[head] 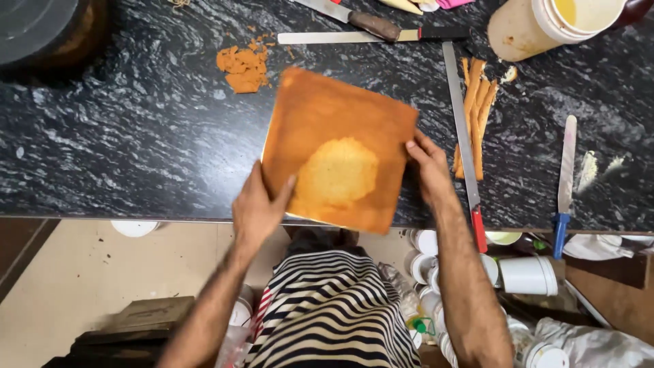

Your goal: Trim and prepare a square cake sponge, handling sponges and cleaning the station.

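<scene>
Cake slab (338, 148): square, flat, orange-brown, a paler yellow patch low in its middle; lies turned at an angle on the dark speckled surface (136, 136), its near corner reaching the front edge.
Under the slab: a thin pale board edge shows along its left and near sides.
Left hand (259, 208): fingers spread, thumb laid on the slab's near-left edge, palm at the surface's front edge; grasping the slab's side, forearm rising from lower left.
Right hand (428, 167): fingertips pressed on the slab's right edge, wrist bent, forearm running down toward the striped shirt (327, 307); holding the slab.
Room left: broad bare stretch of surface, only a crumb pile (242, 67) just beyond the far-left corner.
Room right: tight; long red-handled knife (463, 143) lies just beside the right hand, crust strips (475, 112) touching its far side.
Further right: blue-handled spatula (565, 184), well apart.
Room beyond: two knives (371, 33) lie crosswise near the far corner; a white tub (538, 27) at upper right.
Front edge: drops off to floor and white containers (528, 274) below.
</scene>
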